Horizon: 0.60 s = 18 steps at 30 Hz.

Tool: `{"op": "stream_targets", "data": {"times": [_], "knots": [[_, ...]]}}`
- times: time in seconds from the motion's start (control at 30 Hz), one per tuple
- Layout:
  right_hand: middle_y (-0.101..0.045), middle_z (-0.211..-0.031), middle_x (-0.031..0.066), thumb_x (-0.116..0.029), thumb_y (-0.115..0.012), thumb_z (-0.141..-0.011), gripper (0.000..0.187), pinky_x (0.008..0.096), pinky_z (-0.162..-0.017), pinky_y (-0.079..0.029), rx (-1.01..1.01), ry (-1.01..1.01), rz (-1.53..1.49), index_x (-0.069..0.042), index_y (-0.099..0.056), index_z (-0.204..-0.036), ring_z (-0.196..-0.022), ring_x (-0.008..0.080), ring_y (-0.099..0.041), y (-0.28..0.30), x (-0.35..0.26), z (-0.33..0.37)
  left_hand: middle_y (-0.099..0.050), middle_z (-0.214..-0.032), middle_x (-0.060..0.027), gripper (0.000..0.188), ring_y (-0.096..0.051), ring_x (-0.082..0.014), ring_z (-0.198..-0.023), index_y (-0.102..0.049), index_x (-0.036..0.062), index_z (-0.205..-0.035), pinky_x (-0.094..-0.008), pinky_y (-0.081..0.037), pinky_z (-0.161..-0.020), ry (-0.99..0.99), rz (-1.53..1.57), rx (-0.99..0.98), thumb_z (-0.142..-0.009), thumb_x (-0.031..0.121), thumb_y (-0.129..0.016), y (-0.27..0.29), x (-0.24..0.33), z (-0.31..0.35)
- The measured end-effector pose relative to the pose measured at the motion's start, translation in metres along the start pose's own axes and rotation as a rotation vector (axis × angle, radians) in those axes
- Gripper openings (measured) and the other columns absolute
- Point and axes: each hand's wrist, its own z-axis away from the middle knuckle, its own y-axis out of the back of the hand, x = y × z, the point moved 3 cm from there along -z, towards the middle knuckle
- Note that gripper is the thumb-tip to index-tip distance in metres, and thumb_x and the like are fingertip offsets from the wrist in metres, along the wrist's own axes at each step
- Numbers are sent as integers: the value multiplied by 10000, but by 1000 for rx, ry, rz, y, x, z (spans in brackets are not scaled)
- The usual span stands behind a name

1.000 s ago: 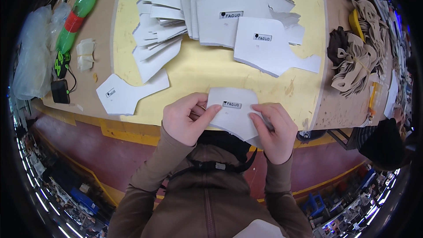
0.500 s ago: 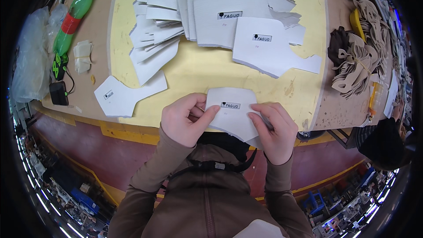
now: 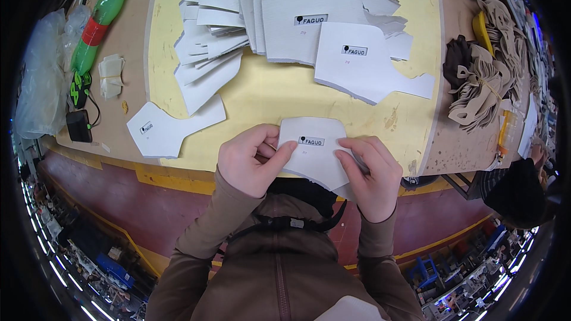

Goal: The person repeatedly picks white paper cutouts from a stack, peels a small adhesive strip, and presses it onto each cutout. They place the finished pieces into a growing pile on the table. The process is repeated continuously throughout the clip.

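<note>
Between my two hands is a white cut shoe-upper piece [image 3: 312, 157] with a small dark printed label, held over the table's front edge. My left hand [image 3: 250, 160] pinches its left side, thumb on top and fingers beneath. On its right side my right hand [image 3: 373, 175] grips it the same way. Another such white piece [image 3: 159, 131] lies alone to the left. Beyond my hands a large pile of white pieces [image 3: 291, 30] spreads over yellow paper, with one labelled piece [image 3: 351, 68] on its right front.
At the left stand a green bottle [image 3: 107, 15], a plastic bag [image 3: 41, 83], a banded white bundle [image 3: 111, 77] and a black device [image 3: 79, 126] on a cord. Tied beige cut pieces [image 3: 479, 92] lie at the right. A person [image 3: 514, 193] sits beyond the right corner.
</note>
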Motion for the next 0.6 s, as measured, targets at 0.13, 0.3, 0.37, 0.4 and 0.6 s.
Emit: {"op": "stream_targets", "data": {"times": [0.13,0.3,0.37,0.4,0.6], "knots": [[-685,-894,102,2,-770,-827,169,296,-664,-523,-24,-58,4,-8,-731,-991,-753,205,-666,0,0,1,-703,-802,-43,159,-648,-55,-667,-671,-52,-935,-199,-497,-597,6,-23,-1,-881,62,-769,0,1,-1],[-678,-895,101,3,-767,-829,169,297,-664,-521,-29,-52,13,-8,-730,-994,-755,209,-663,0,-1,1,-704,-805,-45,163,-649,-58,-666,-674,-55,-947,-200,-499,-598,23,-14,-5,-881,63,-766,0,1,-1],[-670,-885,94,-7,-761,-836,164,301,-629,-506,-19,-25,14,-18,-729,-996,-705,209,-642,0,-1,0,-705,-807,-46,164,-649,-58,-665,-675,-57,-950,-201,-499,-597,24,-27,-8,-882,62,-765,0,2,-1],[-664,-875,86,-17,-757,-843,157,304,-594,-492,-8,3,14,-28,-729,-997,-655,208,-621,-1,-1,-1,-705,-808,-47,164,-649,-59,-666,-675,-57,-951,-201,-499,-598,26,-24,-9,-882,63,-765,0,2,-1],[-646,-855,77,-27,-753,-846,156,312,-557,-477,-4,19,28,-42,-726,-999,-604,211,-599,-1,0,0,-704,-812,-47,166,-648,-59,-670,-677,-57,-958,-203,-501,-605,40,-12,-13,-882,62,-765,0,1,-1]]}}
